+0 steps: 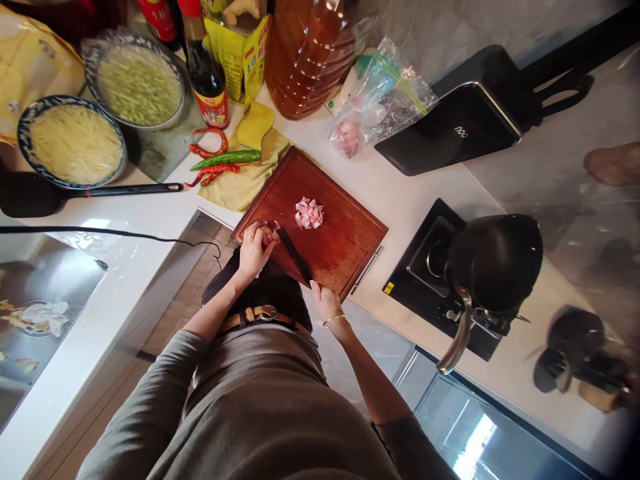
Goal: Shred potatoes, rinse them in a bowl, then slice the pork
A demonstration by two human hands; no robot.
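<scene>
A reddish-brown cutting board (345,227) lies on the counter in front of me. My left hand (255,252) presses a piece of raw meat (271,235) at the board's left corner, fingers curled over it. In my right hand (326,301) is the handle of a knife (294,255), its dark blade slanting across the board with the tip end beside the meat. A small heap of cut pink-and-white meat (309,213) sits near the board's middle, apart from both hands. Part of the held meat is hidden under my left fingers.
Left of the board lie a green chili (226,159), red chilies and a black spatula (125,190). Bowls of pale shreds (73,141) and green pieces (137,83) stand behind, near a sauce bottle (206,73). A knife block (453,130) and a pot (493,263) on a stove are right.
</scene>
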